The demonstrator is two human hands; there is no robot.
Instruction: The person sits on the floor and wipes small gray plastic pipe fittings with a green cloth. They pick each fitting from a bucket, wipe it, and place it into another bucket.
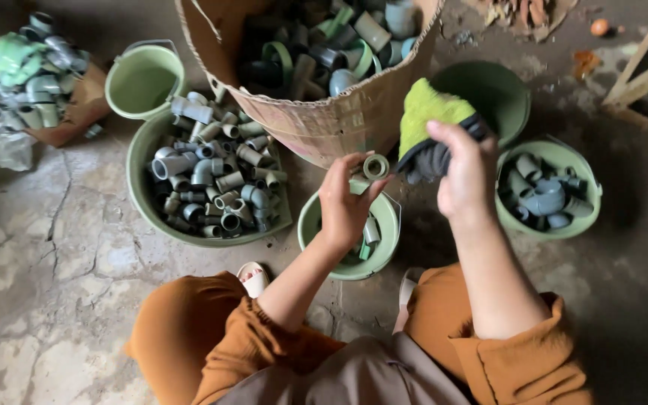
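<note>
Orange-clad knees (pixel 189 330) sit closest to my view, a sandalled toe (pixel 253 277) showing between them on the cracked concrete floor (pixel 54 247). Just past the knees stands a small green bowl (pixel 384 255) with a few short grey pipe pieces in it. Left of it, a wide green basin (pixel 140 191) is heaped with grey pipe fittings (pixel 211 180), elbows and couplers mixed. Behind that basin an empty green bucket (pixel 142 79) stands upright. Centre top, a big cardboard box (pixel 339 112) holds larger grey and green fittings, piled loose. Right of the box is another green bucket (pixel 496 90), contents not readable, and nearer me a green bowl (pixel 590 195) with chunky grey fittings. Far left, a loose pile of fittings (pixel 35 75) lies on brown paper beside a clear plastic bag. Left hand (pixel 343 206): the grip is a pinch, thumb and fingertips closed on a small green ring fitting (pixel 375 166), held up above the small bowl and against the box's front wall. Right hand (pixel 463 176): the grip is clenched around a bunched cloth (pixel 429 120), yellow-green on the outside and dark grey inside, held just right of the ring, the two not quite touching as far as I can tell.
</note>
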